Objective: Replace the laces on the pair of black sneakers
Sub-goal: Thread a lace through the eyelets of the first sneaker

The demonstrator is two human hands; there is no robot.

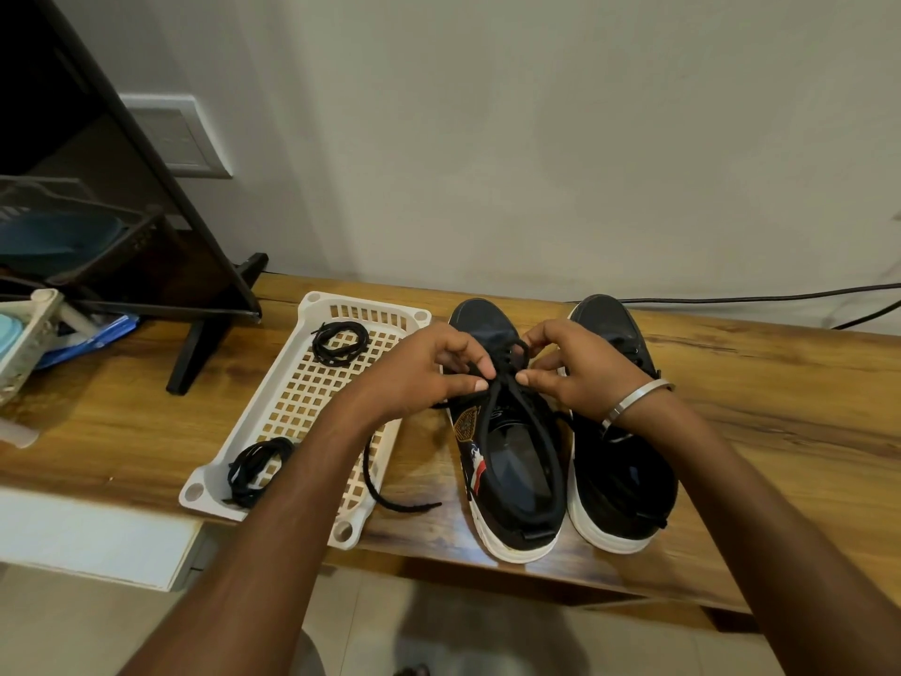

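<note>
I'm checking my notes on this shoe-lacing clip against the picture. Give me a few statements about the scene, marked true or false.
1. Both hands work on the sneaker nearer the tray. True: the left hand and right hand pinch the lace on the left sneaker.
2. The white tray holds two coiled bundles of laces. True: one bundle lies at the far end, the other at the near end.
3. The right sneaker sits inside the tray. False: it stands on the wooden table.
4. A metal bracelet is on the left wrist. False: it is on the right wrist.
</note>
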